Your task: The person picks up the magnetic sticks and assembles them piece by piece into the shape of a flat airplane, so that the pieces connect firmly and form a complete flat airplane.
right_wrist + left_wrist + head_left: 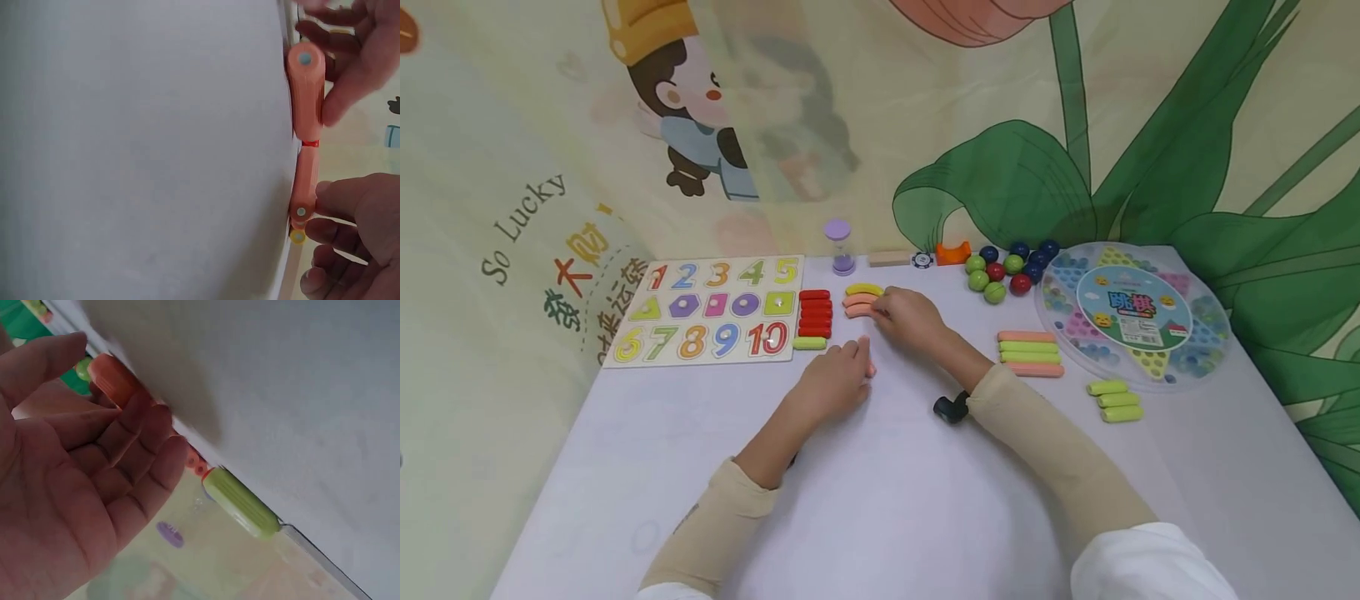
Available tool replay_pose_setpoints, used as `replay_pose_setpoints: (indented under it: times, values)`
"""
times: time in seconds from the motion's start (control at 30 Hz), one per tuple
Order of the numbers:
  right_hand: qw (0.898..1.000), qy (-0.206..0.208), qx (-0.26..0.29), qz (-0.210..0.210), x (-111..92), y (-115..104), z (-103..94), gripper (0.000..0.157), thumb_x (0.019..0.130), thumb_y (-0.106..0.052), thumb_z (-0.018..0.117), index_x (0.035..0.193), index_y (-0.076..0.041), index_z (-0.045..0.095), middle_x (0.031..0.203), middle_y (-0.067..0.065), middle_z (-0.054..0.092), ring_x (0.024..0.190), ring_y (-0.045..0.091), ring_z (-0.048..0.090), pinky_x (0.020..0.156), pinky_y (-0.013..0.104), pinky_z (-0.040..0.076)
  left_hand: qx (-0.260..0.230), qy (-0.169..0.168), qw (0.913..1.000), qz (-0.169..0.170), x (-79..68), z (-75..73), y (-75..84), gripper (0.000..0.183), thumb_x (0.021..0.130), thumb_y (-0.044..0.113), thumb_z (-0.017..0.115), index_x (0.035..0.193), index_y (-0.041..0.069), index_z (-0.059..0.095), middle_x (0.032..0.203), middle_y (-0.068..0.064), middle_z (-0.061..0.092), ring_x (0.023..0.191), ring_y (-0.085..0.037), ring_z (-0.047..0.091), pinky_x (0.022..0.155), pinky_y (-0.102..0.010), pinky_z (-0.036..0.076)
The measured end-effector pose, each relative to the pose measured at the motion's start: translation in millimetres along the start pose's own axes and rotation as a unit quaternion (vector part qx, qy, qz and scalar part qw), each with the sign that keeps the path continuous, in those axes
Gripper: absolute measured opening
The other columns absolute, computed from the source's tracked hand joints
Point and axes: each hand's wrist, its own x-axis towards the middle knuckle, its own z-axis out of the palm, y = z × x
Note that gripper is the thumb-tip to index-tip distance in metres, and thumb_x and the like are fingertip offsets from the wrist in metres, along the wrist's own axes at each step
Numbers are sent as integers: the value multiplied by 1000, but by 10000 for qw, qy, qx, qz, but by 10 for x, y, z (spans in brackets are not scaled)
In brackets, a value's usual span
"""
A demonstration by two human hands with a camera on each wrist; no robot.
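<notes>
My right hand (913, 318) pinches the right end of a curved salmon piece (306, 175), with thumb and index finger at that end. It lies below another salmon piece (865, 298) and a curved yellow piece (864, 288). My left hand (837, 379) is lower and to the left, fingers loosely extended and thumb apart in the left wrist view. Right beside its fingertips lies a separate salmon stick (306, 94), partly hidden by the hand in the head view. Left of the curved pieces, red sticks (816, 313) form a stack-like row above a green stick (809, 343).
A number board (707, 308) lies at left, an hourglass (840, 247) behind. Coloured balls (995, 292) gather at back right beside a round Chinese checkers box (1135, 317). Long sticks (1030, 353) and short green sticks (1120, 401) lie at right. A black object (950, 409) sits by the right forearm.
</notes>
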Motion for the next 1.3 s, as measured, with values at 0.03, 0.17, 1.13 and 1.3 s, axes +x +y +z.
replay_pose_setpoints:
  times: [0.03,0.17,1.13,1.3]
  values:
    - [10000,72,20,9,0,1,7,15,86,-19,61,95,-14,72,70,-2,51,63,14,46,54,25,38,-65,-71,9999,-45,-39,4,10,69,84,30,62,140,4,31,125,-11,49,102,-24,50,83,-36,47]
    - [9995,224,185,156,-33,20,13,11,83,-19,66,88,-15,74,71,-4,57,64,12,49,55,25,40,-138,-123,9998,-19,-181,3,8,66,85,26,61,139,2,31,123,-12,50,101,-25,51,82,-37,47]
    - [9823,-49,1836,-361,-403,-34,112,14,81,-7,67,91,-17,70,81,-10,61,74,8,51,69,20,45,-914,579,9938,-270,-382,13,-171,47,79,38,68,118,13,57,96,-1,52,79,-13,47,65,-26,46]
    - [9712,-229,2284,-635,-412,-58,185,19,81,-6,66,95,-18,69,84,-13,62,76,6,53,71,19,46,-1120,526,9920,-256,-369,21,-196,62,80,42,65,133,14,46,115,-6,53,97,-19,51,78,-35,48]
